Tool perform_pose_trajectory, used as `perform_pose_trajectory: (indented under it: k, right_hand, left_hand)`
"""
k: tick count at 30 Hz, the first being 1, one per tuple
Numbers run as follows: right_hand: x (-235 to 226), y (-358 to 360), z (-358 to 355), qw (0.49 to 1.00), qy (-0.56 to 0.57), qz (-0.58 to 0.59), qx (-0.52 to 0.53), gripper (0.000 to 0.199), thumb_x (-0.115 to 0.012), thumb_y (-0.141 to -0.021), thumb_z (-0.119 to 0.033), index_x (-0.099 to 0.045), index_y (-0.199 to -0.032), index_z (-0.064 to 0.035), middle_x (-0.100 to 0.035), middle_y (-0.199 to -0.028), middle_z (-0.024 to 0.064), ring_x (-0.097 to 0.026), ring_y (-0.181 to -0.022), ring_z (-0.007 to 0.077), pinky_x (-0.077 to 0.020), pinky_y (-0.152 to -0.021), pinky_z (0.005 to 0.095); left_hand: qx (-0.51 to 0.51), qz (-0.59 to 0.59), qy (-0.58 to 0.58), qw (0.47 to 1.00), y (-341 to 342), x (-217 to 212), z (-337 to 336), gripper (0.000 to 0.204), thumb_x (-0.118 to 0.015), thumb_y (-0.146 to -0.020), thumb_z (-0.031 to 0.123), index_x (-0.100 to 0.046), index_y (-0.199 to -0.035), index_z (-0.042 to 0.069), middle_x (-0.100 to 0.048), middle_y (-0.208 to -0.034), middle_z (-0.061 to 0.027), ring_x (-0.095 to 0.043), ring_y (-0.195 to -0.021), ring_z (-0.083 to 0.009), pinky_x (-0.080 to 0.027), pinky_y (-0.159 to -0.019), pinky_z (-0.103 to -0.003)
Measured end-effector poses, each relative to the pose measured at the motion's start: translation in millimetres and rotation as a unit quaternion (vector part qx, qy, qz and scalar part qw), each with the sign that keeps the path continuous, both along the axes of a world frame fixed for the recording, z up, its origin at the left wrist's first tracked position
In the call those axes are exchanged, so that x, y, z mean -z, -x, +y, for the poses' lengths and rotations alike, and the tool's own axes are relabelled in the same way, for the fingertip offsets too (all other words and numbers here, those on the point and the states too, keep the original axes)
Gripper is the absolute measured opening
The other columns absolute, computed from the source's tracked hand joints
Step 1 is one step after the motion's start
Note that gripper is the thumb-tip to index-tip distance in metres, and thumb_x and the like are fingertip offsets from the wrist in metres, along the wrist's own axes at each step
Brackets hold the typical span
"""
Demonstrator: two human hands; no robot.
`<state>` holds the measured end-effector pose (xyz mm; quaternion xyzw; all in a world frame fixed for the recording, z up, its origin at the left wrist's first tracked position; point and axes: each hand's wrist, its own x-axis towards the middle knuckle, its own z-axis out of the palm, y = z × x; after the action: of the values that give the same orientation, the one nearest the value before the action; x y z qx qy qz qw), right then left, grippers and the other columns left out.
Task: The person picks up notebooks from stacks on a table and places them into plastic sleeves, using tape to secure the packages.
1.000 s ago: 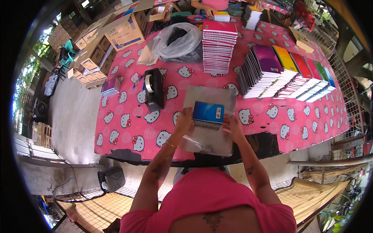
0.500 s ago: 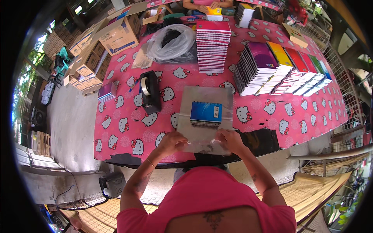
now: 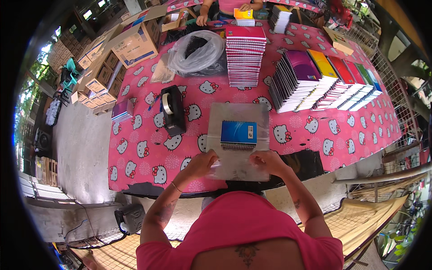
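A small stack of spiral notebooks [image 3: 238, 133] with a blue cover lies on a clear plastic sheet [image 3: 238, 111] in front of me. The plastic spreads out flat beyond the stack and reaches back to the table's near edge. My left hand [image 3: 202, 164] is closed in a pinch on the sheet's near left side. On the near right side, my right hand [image 3: 268, 162] pinches the plastic too, fingers curled. Both hands are nearer to me than the notebooks and do not touch them.
A black tape dispenser [image 3: 173, 110] stands left of the sheet, with a small notebook stack [image 3: 122, 111] farther left. Tall red notebooks [image 3: 245, 56], a plastic bundle [image 3: 196, 53] and several coloured notebook stacks [image 3: 310, 83] stand beyond. Across the table, a co-worker's hand [image 3: 246, 7] touches yellow notebooks.
My left hand has shifted slightly right and away from me, its fingers curling tighter. My right hand stays nearly in place. The co-worker's hands have moved apart, one leaving the yellow notebooks.
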<state>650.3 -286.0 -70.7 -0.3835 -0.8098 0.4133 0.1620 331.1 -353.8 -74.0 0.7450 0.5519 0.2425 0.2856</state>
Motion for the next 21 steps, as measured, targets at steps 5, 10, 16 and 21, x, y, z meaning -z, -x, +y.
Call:
perform_pose_trajectory:
  k: [5,10,16,21]
  right_hand:
    - [-26,-1,-1,0.997,-0.070,0.012,-0.023,0.022,-0.072,-0.084,-0.024,-0.067,-0.101,-0.0104,-0.064,-0.082,0.0084,-0.066,-0.073,0.0279,-0.0511,-0.064,0.0389]
    - [-38,25,-8,0.940,-0.306,-0.053,0.141,0.032,-0.069,-0.085,-0.025,-0.064,-0.113,-0.0089,-0.062,-0.111,0.0092,-0.061,-0.104,0.0302,-0.0478,-0.086,0.0463]
    - [-16,94,-33,0.932,-0.334,-0.102,0.095,0.057,-0.066,-0.087,-0.035,-0.054,-0.136,-0.0075,-0.049,-0.141,0.0134,-0.046,-0.131,0.0319,-0.0320,-0.108,0.0544]
    - [-10,100,-28,0.929,-0.327,-0.127,0.115,0.060,-0.067,-0.087,-0.036,-0.052,-0.138,-0.0096,-0.048,-0.143,0.0120,-0.044,-0.133,0.0302,-0.0313,-0.110,0.0537]
  left_hand:
    - [-0.063,-0.062,-0.025,0.996,-9,-23,13,0.008,-0.062,-0.092,0.009,-0.063,-0.091,0.002,-0.067,-0.082,-0.0130,-0.067,-0.074,-0.0315,-0.052,-0.062,-0.040]
    - [-0.131,-0.102,-0.117,0.979,8,-7,58,0.013,-0.064,-0.092,0.012,-0.065,-0.098,0.000,-0.068,-0.080,-0.0121,-0.068,-0.069,-0.0257,-0.050,-0.059,-0.038]
    - [-0.139,-0.046,0.051,0.988,16,-14,96,0.021,-0.064,-0.094,0.021,-0.066,-0.092,0.000,-0.066,-0.074,-0.0140,-0.067,-0.069,-0.0280,-0.050,-0.064,-0.039]
    - [-0.074,-0.092,-0.158,0.980,-10,-17,159,0.020,-0.066,-0.090,0.024,-0.068,-0.088,0.004,-0.068,-0.077,-0.0152,-0.067,-0.072,-0.0324,-0.051,-0.065,-0.043]
